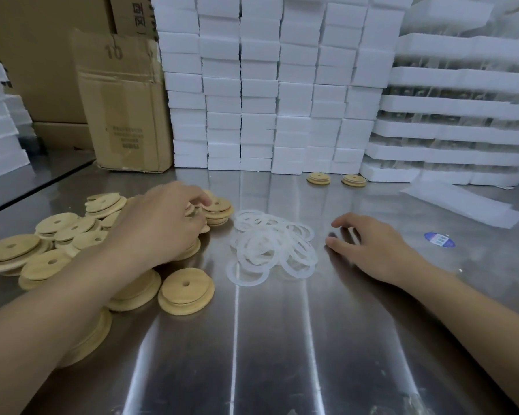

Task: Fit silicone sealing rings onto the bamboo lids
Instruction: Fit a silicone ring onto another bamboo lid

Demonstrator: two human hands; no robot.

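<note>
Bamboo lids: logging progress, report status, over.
Left hand on bamboo lid pile, grip unclear. Right hand open, empty, beside silicone ring pile. Nothing between them.

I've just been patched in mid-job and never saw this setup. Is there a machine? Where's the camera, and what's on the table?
No machine: these are a person's two bare hands, filmed by one wide-angle camera worn on the head, looking forward and down. The steel table carries a heap of bamboo lids on the left and a pile of translucent silicone rings in the middle. The left hand lies on the heap; whether it grips a lid I cannot tell. The right hand rests open beside the rings, holding nothing. At the back sit two more lids, before stacked white foam boxes.
</note>
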